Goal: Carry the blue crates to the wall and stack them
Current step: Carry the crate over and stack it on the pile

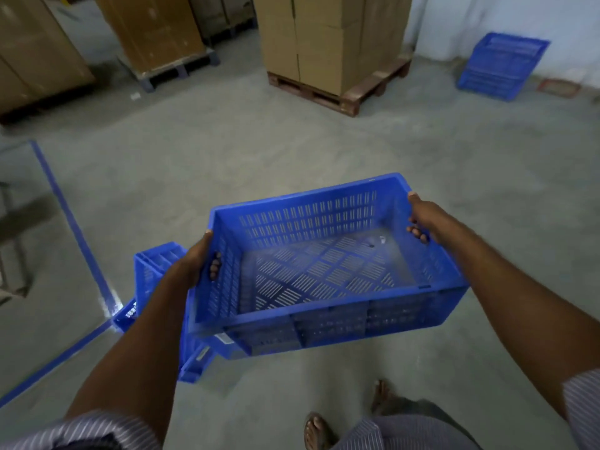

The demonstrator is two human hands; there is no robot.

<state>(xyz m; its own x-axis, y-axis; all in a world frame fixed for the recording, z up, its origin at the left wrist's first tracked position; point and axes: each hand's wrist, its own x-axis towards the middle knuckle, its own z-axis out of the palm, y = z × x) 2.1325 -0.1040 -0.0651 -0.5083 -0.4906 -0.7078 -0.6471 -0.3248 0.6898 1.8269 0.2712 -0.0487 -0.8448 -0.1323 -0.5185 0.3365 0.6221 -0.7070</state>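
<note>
1. At the bottom edge we note a sandalled foot (316, 431) on the concrete floor (292, 141). A striped sleeve (97, 428) shows at the lower left corner.
2. Both bare forearms reach forward to a blue crate (324, 271), which is held clear of the floor in front of the person. It is empty, open side up, and tilted slightly down to the left.
3. The left hand (198, 258) grips the crate's left end wall. Its fingers are curled through the handle slot and its thumb lies along the rim.
4. The right hand (422, 219) grips the right end wall. Its fingers are curled over the rim into the inside and its thumb lies flat on top.
5. Under and to the left of the held crate, other blue crates (159, 261) lie on the floor, partly hidden by the left arm. We cannot tell how many there are.
6. A blue floor line (71, 216) runs just beside them and turns a corner there.
7. Further off, cardboard boxes (324, 43) stand stacked on a wooden pallet (341, 95). More wrapped boxes (152, 27) on pallets stand to the left.
8. At the far right, a stack of blue crates (501, 64) sits on the floor against the pale wall (470, 14), well apart from the held crate.
</note>
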